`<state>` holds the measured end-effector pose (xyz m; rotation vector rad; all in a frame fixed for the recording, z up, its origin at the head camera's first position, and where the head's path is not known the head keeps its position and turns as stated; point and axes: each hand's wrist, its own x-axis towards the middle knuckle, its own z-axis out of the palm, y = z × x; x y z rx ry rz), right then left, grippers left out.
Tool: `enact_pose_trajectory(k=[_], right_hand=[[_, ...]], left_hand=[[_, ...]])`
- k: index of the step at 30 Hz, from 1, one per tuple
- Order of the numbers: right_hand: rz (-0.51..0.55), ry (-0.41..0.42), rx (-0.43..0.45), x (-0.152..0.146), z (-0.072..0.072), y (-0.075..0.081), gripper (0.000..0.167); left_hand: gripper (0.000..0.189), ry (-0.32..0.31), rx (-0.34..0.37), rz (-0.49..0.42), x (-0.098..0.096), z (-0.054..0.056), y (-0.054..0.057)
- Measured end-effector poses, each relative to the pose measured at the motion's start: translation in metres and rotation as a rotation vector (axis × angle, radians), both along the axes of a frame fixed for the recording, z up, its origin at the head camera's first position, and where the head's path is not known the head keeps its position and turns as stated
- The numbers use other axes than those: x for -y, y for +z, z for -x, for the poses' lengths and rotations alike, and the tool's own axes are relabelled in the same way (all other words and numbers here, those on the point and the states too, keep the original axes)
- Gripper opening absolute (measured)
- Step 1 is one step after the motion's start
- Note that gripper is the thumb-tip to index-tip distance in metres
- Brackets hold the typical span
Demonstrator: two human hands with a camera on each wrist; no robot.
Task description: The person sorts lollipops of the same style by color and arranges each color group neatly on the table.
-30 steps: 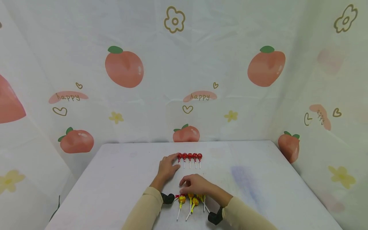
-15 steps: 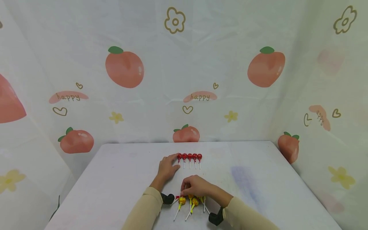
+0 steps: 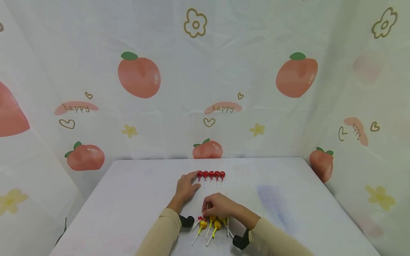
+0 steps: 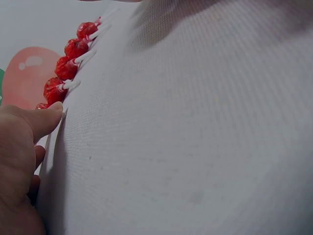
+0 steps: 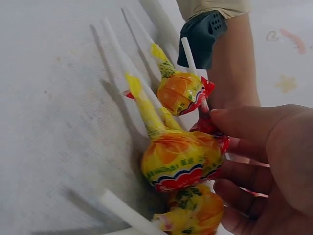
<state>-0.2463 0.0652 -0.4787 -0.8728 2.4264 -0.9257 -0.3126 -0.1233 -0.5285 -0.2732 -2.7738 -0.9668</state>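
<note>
Right hand pinching a red pop, head view, yellow pops at the hand's six o'clock, red row at twelve, left hand loosely spread at ten, touching row's end, left wrist view, row at ten o'clock, right wrist view, red pop at three.

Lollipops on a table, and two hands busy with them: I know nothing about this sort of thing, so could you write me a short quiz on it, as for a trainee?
1. Count: how many red lollipops lie in the row on the table?
2. True or false: the sticks in that row point toward the table's far edge.
3. Choose one: which is nearer the yellow lollipops, the left grip or the right grip?

Key: 1. Five. 2. False; they point away from it. 3. The right grip.
</note>
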Motion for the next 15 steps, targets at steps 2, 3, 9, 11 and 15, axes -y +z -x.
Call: enact_pose_trajectory(k=[2, 3, 9, 11, 15], right_hand=[[-0.010, -0.009, -0.012, 0.000, 0.000, 0.001, 0.005], [-0.016, -0.013, -0.020, -0.001, 0.001, 0.002, 0.005], [-0.044, -0.051, -0.040, -0.004, 0.005, 0.010, 0.005], [-0.052, -0.066, -0.048, -0.006, 0.007, 0.012, 0.007], [-0.038, -0.070, -0.089, -0.011, 0.014, 0.014, 0.008]], left_hand=[[0.054, -0.001, 0.001, 0.000, 0.000, 0.000, 0.000], [0.054, -0.001, 0.001, 0.000, 0.000, 0.000, 0.000], [0.054, 0.002, 0.005, -0.007, -0.001, -0.001, 0.000], [0.054, -0.001, 0.000, -0.009, -0.001, -0.002, 0.001], [0.053, -0.004, -0.010, -0.007, -0.001, -0.002, 0.001]])
